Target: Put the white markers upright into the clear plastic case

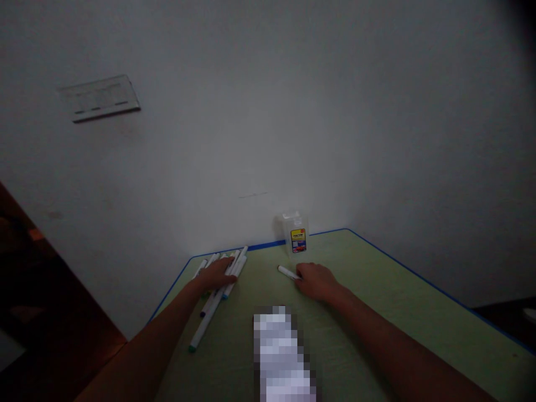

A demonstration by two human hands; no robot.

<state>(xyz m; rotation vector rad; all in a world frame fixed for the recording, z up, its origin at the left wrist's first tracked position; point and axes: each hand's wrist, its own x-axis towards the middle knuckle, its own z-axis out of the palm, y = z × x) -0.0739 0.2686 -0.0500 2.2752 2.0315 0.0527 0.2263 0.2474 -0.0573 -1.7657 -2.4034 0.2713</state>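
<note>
My left hand (216, 274) lies flat, fingers stretched out, on a bunch of white marker pens (234, 265) near the far left corner of a green table (377, 301). More of those pens (205, 326) trail toward me below the hand. My right hand (316, 280) is closed around one white marker (287, 272), whose end sticks out to the left. Just beyond that hand, a small clear plastic container (295, 234) with a yellow, red and blue label stands against the wall.
The green table has a blue edge (259, 246) and stands in a corner of white walls. A pixelated white patch (280, 352) lies on the table between my forearms. A wall plate (100, 99) sits high on the left. Dark furniture is at left.
</note>
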